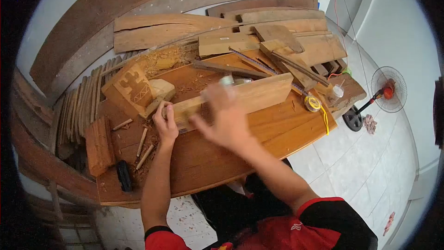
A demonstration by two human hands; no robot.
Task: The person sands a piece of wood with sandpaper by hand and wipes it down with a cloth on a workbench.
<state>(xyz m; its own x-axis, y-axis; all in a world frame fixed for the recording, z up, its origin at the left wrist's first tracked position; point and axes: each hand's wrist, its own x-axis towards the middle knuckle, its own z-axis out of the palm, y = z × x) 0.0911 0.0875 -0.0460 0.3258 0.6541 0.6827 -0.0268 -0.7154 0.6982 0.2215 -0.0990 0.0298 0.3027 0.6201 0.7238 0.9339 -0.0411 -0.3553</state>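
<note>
Two hands were at the wooden plank, and here was the grip: the left hand had its fingers curled around the plank's left end! The right hand, badly blurred, was over the left half, thumb apart from fingers; whether it grasped anything, you couldn't tell. The plank itself was tipped up on a long edge, slanting across the desk from the left hand toward the far right. Just left of that grip, a carved block leaned amid shavings, and nearer the person lay thin wooden sticks and a black object. Over on the right, a yellow tape measure sat near the desk's edge! Beyond, stacked boards filled the back, and a fan stood on the tiled floor.
</note>
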